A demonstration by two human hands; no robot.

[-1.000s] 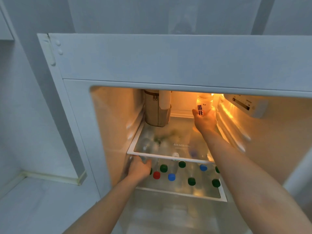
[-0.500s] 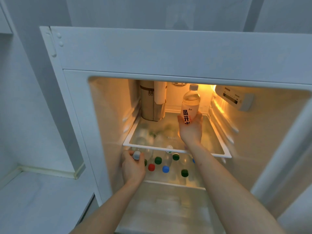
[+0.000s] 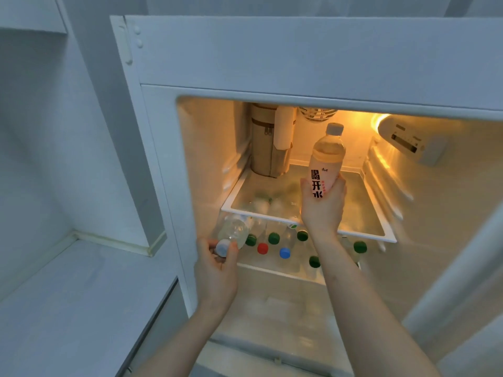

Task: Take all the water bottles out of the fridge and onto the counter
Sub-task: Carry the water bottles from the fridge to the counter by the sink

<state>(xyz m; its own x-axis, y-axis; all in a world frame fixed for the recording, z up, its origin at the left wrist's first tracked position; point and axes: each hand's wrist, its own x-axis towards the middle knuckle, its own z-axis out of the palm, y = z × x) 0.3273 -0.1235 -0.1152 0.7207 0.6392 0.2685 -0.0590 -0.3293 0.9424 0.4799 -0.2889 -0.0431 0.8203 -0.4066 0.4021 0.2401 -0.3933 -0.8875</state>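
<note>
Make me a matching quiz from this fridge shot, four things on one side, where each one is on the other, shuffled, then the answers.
1. labelled bottle
2. white-capped bottle
3. beige zip pouch
4. red-capped bottle

A. standing on the lower shelf
B. held by the left hand
C. back left of the top shelf
D. held by the right hand

Pairs: 1-D, 2-B, 3-C, 4-A

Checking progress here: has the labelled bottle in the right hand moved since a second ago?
Yes. The labelled bottle, held by the right hand, has come forward from the back right corner toward the front edge of the glass shelf.
</note>
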